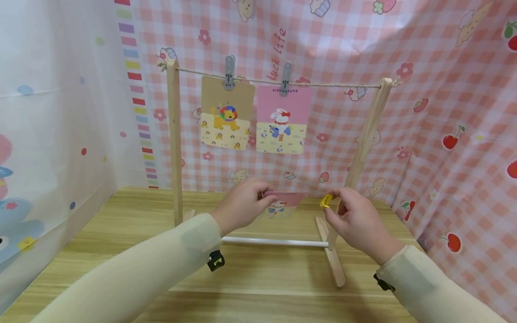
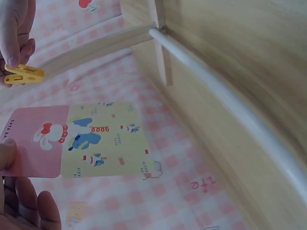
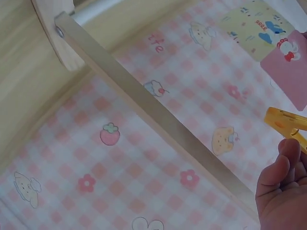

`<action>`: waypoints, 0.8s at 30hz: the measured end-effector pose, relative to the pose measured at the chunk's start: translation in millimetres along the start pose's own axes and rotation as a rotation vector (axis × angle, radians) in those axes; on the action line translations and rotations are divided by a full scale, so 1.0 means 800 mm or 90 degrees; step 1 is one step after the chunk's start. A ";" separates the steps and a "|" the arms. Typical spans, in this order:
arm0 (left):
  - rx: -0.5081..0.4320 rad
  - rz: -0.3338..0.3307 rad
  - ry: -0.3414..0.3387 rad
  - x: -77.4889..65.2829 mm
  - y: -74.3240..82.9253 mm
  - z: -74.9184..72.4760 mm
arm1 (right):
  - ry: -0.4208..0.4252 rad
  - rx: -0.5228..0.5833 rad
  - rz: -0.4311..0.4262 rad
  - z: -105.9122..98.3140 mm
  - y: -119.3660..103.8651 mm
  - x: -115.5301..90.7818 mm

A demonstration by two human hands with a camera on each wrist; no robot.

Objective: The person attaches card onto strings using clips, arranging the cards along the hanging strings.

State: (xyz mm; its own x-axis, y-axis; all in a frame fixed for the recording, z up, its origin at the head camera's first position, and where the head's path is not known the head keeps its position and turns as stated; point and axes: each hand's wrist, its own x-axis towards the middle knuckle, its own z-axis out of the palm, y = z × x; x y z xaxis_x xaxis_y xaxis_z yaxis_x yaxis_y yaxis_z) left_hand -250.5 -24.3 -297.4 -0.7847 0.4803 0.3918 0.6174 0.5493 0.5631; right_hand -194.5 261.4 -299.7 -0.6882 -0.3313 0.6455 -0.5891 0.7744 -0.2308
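Note:
My left hand pinches the edge of a pink and pale-yellow card with a white rabbit printed on it. In the left wrist view the thumb lies on its pink end, and the yellow end points away from the hand. Between thumb and fingers of my right hand is a yellow clothespin, held to the right of the card and apart from it. Above both hands, a lion card and another rabbit card hang from a twine line, each under a grey clip.
Two wooden posts carry the twine, and a white rod joins the stand low down. The right foot of the stand rests on the wood-grain table. Behind hangs a pink checked cloth.

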 end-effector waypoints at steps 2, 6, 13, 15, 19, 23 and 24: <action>0.006 0.006 0.008 0.004 0.003 0.000 | 0.014 -0.006 -0.010 -0.002 0.000 0.003; 0.022 0.032 0.036 0.013 0.008 0.000 | 0.037 -0.010 -0.016 -0.008 0.000 0.010; 0.074 0.085 0.087 0.027 0.020 -0.004 | 0.090 -0.004 -0.041 -0.022 -0.004 0.021; 0.075 0.092 0.092 0.031 0.024 -0.005 | 0.102 -0.002 -0.051 -0.026 -0.004 0.023; 0.072 0.106 0.102 0.038 0.030 -0.009 | 0.126 -0.011 -0.068 -0.031 -0.005 0.029; 0.082 0.124 0.118 0.045 0.034 -0.013 | 0.138 -0.014 -0.078 -0.035 -0.006 0.033; 0.085 0.127 0.122 0.046 0.035 -0.014 | 0.139 -0.011 -0.080 -0.036 -0.007 0.034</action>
State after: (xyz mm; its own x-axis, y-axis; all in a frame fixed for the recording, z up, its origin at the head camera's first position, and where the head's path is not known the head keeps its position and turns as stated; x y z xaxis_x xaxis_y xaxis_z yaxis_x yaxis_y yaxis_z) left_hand -263.0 1.5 -259.2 -0.6354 0.4570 0.6224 0.7524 0.5478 0.3658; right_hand -198.2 263.9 -259.6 -0.5006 -0.3032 0.8109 -0.6560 0.7440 -0.1268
